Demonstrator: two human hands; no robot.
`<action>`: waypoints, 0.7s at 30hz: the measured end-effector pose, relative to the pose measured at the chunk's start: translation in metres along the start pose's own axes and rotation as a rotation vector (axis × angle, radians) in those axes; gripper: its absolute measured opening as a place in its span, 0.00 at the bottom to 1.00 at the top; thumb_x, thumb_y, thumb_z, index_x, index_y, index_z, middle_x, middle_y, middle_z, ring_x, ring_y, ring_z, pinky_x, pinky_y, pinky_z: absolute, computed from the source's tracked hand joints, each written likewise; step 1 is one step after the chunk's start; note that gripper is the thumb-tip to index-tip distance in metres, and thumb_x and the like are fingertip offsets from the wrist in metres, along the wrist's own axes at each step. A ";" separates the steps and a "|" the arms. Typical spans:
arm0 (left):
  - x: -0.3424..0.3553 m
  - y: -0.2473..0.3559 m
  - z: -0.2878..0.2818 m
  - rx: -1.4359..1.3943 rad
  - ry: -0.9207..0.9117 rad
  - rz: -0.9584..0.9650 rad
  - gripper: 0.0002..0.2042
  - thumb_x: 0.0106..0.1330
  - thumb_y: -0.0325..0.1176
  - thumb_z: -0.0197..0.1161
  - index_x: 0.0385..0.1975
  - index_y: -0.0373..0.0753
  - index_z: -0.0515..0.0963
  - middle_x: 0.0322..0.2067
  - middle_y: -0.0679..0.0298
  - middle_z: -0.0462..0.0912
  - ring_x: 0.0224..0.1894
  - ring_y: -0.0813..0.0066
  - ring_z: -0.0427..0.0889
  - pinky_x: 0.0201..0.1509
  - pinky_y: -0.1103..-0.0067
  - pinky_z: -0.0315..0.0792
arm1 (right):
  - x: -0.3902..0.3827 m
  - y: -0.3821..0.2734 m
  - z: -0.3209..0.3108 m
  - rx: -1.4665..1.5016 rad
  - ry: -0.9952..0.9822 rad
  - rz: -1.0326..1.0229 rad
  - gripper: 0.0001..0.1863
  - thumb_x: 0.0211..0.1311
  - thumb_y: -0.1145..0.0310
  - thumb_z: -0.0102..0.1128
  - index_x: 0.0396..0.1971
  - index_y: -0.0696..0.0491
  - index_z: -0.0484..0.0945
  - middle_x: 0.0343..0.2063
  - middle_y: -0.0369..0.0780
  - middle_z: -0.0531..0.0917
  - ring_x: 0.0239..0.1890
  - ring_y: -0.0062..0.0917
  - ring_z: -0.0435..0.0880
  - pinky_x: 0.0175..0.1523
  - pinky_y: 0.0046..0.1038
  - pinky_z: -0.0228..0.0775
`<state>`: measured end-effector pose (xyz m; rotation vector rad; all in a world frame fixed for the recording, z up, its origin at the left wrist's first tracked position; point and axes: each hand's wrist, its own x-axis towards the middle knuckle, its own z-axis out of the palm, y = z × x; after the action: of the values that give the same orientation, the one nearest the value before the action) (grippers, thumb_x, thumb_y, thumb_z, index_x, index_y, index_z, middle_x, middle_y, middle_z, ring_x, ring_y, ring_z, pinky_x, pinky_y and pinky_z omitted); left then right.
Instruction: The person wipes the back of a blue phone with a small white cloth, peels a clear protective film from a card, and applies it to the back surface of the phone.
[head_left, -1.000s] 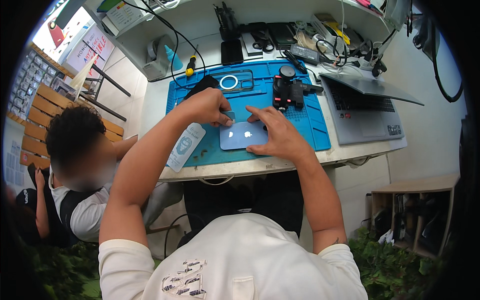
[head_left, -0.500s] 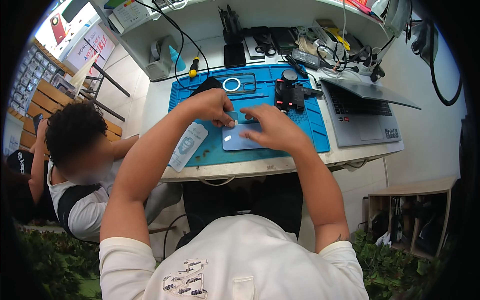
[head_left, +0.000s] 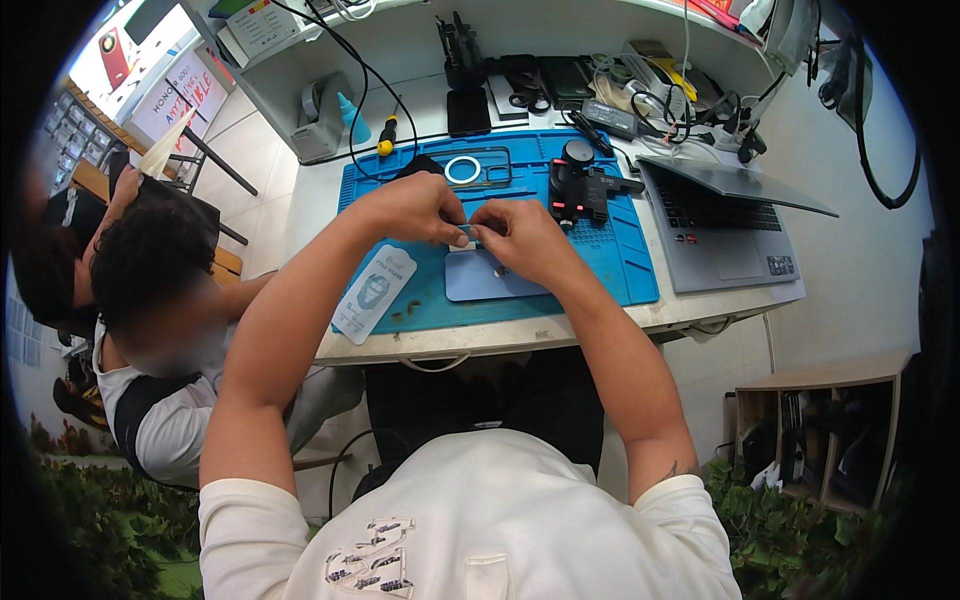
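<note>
My left hand [head_left: 425, 212] is closed in a pinch on a small thin bluish piece [head_left: 465, 229], held just above the far left end of a phone. My right hand [head_left: 525, 238] is closed too, its fingertips meeting the left ones at the same piece. What kind of piece it is cannot be made out. Below my hands the phone [head_left: 485, 283] lies flat on a blue work mat [head_left: 425, 318], its pale blue-violet surface up and partly hidden by my right hand. A white printed packet [head_left: 374, 296] lies tilted left of the phone.
Beyond my hands are a clear phone case with a white ring [head_left: 462, 170] and a black clamp-like device [head_left: 580, 185]. An open laptop [head_left: 725, 225] stands right. A yellow-black screwdriver [head_left: 387, 136] and blue bottle [head_left: 352, 118] stand back left. A person [head_left: 165, 400] sits close at left.
My right hand has closed from spread fingers and moved left to meet my left hand at the small piece. Behind the seated person, someone else has shifted position.
</note>
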<state>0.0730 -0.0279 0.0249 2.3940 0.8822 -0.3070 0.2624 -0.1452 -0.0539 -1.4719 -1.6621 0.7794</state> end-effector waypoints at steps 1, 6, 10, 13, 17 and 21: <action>0.001 -0.001 0.000 -0.035 -0.033 0.006 0.17 0.65 0.42 0.82 0.45 0.35 0.94 0.37 0.55 0.96 0.40 0.64 0.95 0.47 0.68 0.85 | -0.005 0.001 -0.002 -0.100 0.019 -0.064 0.18 0.62 0.64 0.77 0.48 0.58 0.90 0.42 0.48 0.93 0.47 0.42 0.92 0.56 0.40 0.82; -0.012 0.004 0.017 0.121 0.083 0.067 0.15 0.67 0.39 0.80 0.47 0.35 0.93 0.40 0.51 0.95 0.41 0.58 0.93 0.48 0.69 0.84 | -0.048 -0.009 -0.020 -0.492 -0.086 -0.140 0.33 0.49 0.56 0.88 0.54 0.56 0.89 0.54 0.44 0.88 0.62 0.41 0.82 0.71 0.43 0.71; -0.015 -0.007 0.029 0.154 0.244 0.206 0.15 0.67 0.38 0.79 0.48 0.35 0.93 0.40 0.49 0.94 0.42 0.54 0.93 0.49 0.67 0.84 | -0.048 -0.007 -0.021 -0.429 -0.116 -0.126 0.40 0.40 0.51 0.92 0.55 0.55 0.90 0.56 0.41 0.85 0.64 0.39 0.78 0.75 0.42 0.66; -0.009 -0.012 0.029 0.076 0.215 0.151 0.17 0.67 0.39 0.79 0.49 0.33 0.93 0.40 0.49 0.94 0.42 0.55 0.93 0.49 0.68 0.84 | -0.046 -0.011 -0.022 -0.429 -0.138 -0.098 0.43 0.37 0.52 0.93 0.56 0.55 0.90 0.55 0.41 0.86 0.63 0.39 0.79 0.76 0.42 0.66; -0.001 -0.014 0.021 -0.007 0.126 0.095 0.18 0.68 0.39 0.80 0.50 0.31 0.92 0.38 0.51 0.94 0.40 0.60 0.94 0.49 0.70 0.84 | -0.047 -0.008 -0.021 -0.418 -0.124 -0.089 0.42 0.35 0.52 0.93 0.55 0.54 0.90 0.54 0.41 0.86 0.62 0.39 0.80 0.76 0.42 0.66; 0.007 -0.017 0.016 -0.189 -0.011 0.001 0.20 0.68 0.41 0.80 0.51 0.31 0.92 0.36 0.55 0.94 0.37 0.69 0.93 0.46 0.73 0.85 | -0.047 -0.006 -0.019 -0.415 -0.114 -0.095 0.42 0.35 0.52 0.94 0.55 0.54 0.91 0.54 0.41 0.86 0.62 0.38 0.80 0.76 0.42 0.66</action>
<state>0.0663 -0.0230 0.0015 2.2162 0.8647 -0.2255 0.2777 -0.1930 -0.0456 -1.6326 -2.0554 0.4904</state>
